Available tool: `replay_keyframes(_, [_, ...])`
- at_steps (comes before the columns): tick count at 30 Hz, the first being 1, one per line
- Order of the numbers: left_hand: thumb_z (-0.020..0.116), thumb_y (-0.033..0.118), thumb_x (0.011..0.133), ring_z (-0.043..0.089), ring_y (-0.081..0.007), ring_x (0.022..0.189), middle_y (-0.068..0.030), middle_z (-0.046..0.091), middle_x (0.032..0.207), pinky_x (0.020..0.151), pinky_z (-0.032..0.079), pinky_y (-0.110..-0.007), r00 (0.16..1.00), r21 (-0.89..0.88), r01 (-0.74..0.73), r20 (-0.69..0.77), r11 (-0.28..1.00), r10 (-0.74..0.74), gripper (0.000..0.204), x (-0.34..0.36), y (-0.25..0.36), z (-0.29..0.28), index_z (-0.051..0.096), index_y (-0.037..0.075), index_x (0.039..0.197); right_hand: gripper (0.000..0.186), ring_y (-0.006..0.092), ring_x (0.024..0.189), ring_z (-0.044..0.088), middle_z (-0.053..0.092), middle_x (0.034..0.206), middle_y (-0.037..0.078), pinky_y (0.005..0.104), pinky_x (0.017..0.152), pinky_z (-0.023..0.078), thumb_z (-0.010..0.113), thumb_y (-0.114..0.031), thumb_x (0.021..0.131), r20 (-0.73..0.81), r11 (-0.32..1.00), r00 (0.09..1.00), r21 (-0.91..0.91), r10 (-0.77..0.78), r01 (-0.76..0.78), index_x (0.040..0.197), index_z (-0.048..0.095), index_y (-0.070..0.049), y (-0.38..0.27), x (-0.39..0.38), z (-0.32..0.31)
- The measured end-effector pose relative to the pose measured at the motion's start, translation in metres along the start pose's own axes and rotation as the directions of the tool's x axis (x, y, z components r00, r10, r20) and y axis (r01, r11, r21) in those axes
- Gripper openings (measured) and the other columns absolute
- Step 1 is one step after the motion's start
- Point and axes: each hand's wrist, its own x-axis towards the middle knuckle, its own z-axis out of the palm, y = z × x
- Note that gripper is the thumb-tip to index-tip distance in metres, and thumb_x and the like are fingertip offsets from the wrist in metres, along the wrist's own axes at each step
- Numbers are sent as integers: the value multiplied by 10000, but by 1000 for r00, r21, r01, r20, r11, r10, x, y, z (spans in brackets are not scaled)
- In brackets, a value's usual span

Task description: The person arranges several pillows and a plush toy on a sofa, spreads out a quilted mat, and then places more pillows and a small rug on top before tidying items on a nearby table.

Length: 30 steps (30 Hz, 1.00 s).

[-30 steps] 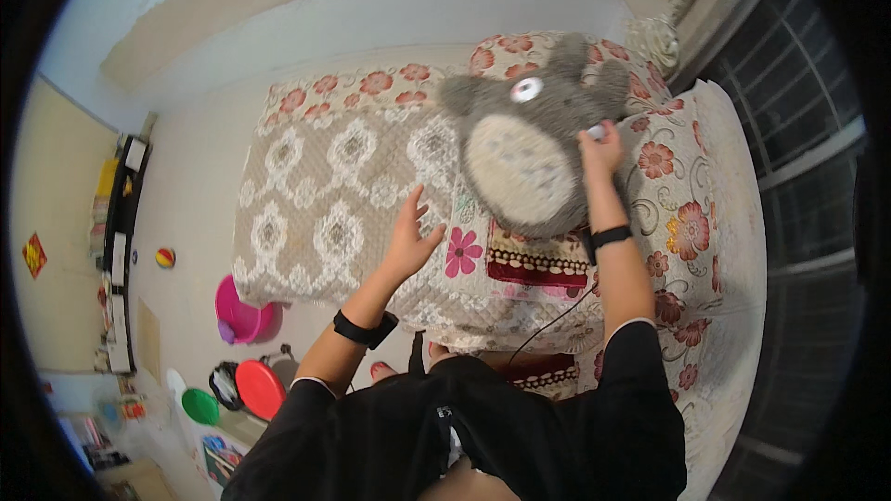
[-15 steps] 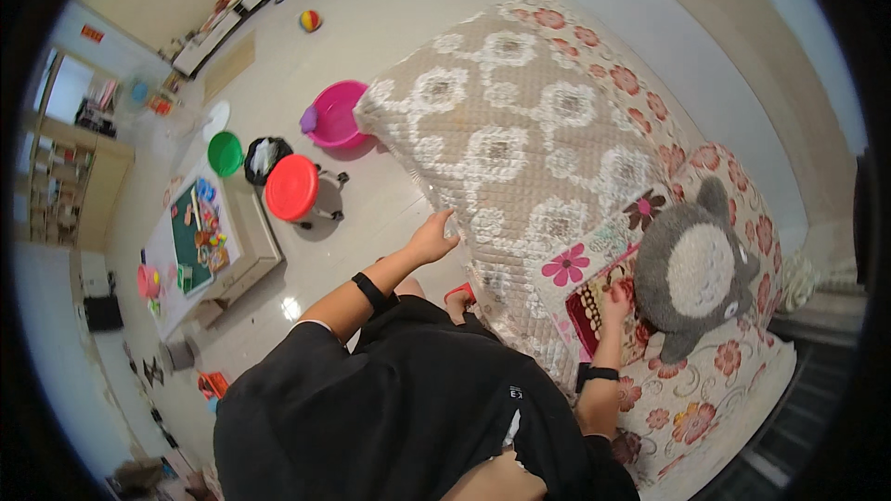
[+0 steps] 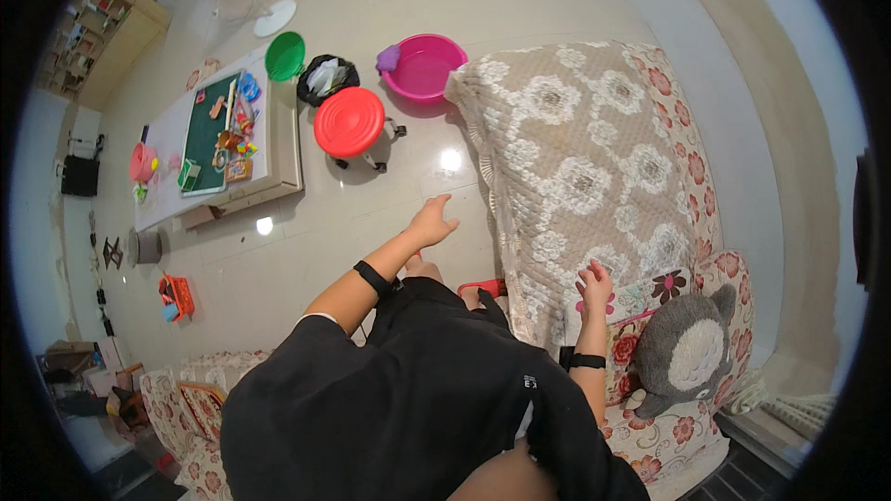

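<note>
My left hand (image 3: 432, 224) hangs over the tiled floor with its fingers stretched and nothing in it. A wide quilted beige cover (image 3: 543, 176) with white flowers lies on the sofa to its right. My right hand (image 3: 595, 288) is held over the near edge of that cover, fingers apart and empty. Under it shows part of a patterned cloth with pink and dark flowers (image 3: 668, 287). Right beside it, a grey and white plush toy (image 3: 691, 343) leans on the flowered sofa end, next to a red-flowered cushion (image 3: 626, 346) that my right arm partly hides.
A red round stool (image 3: 350, 122) on casters stands ahead left, near a pink basin (image 3: 427, 71), a black-bagged bin (image 3: 327, 80) and a green bucket (image 3: 285, 56). Toys cover a low table (image 3: 284, 144) farther left. An orange basket (image 3: 179, 298) sits on the floor.
The view has swung, bringing the sofa and stool to other places in the picture. My right hand has come away from the dark red cushion and beads beside the plush toy.
</note>
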Motion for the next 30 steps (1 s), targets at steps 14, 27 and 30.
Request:
replay_keyframes(14, [655, 280, 756, 475, -382, 1126, -256, 492, 1207, 962, 384, -407, 836, -243, 416, -276, 876, -474, 614, -73, -259, -236, 431, -13, 1247, 381, 166, 863, 593, 550, 1055, 47, 337, 689, 483, 539, -72, 805, 323, 963, 946, -260, 17, 72, 1185, 514, -60, -48, -24, 326])
replay_keyframes(27, [655, 282, 753, 498, -352, 1115, -253, 512, 1192, 950, 397, -378, 764, -513, 408, -261, 755, -590, 610, 3, -252, -320, 441, -26, 1235, 359, 148, 798, 588, 559, 948, 30, 333, 674, 478, 540, -73, 810, 419, 949, 899, -316, 128, 12, 1167, 510, -83, -120, 44, 439])
replay_keyframes(30, [652, 290, 760, 501, -344, 1118, -253, 507, 1203, 937, 408, -370, 782, -399, 380, -343, 834, -520, 613, 30, -253, -349, 440, -29, 1238, 356, 155, 766, 596, 573, 889, 31, 314, 631, 475, 534, -67, 809, 413, 951, 895, -307, 170, -39, 1164, 506, -87, -143, 81, 477])
